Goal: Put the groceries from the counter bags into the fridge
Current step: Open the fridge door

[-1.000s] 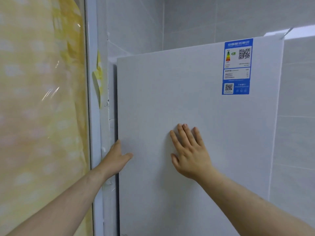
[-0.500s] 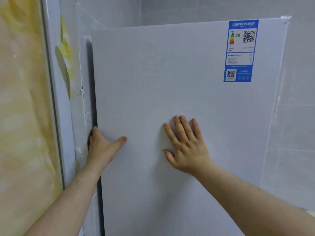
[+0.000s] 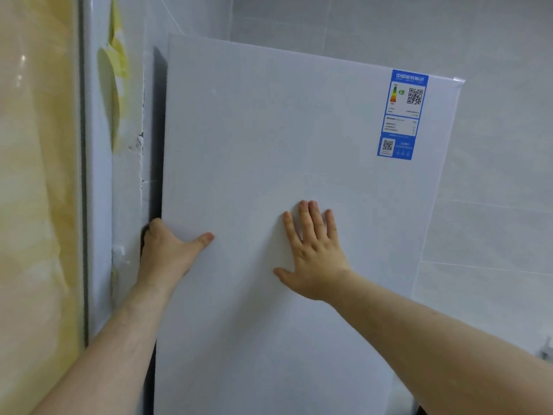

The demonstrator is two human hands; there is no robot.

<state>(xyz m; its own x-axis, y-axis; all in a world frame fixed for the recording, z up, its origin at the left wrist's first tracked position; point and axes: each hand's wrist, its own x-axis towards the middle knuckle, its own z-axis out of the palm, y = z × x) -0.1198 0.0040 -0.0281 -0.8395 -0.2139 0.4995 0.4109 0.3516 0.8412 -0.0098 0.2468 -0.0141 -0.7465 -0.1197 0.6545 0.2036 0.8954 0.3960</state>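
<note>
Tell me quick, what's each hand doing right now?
Left hand: grips the fridge door at its left edge.
Right hand: open, pressed flat on the door's front.

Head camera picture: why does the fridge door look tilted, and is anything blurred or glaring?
Head view: the wide-angle lens likely makes the fridge door lean and its edges splay; light is soft and even, with only faint shadows beside the left hand and right hand; the yellow sheet at left is blurred, with small glints; fine print on the blue label is too soft to read.
</note>
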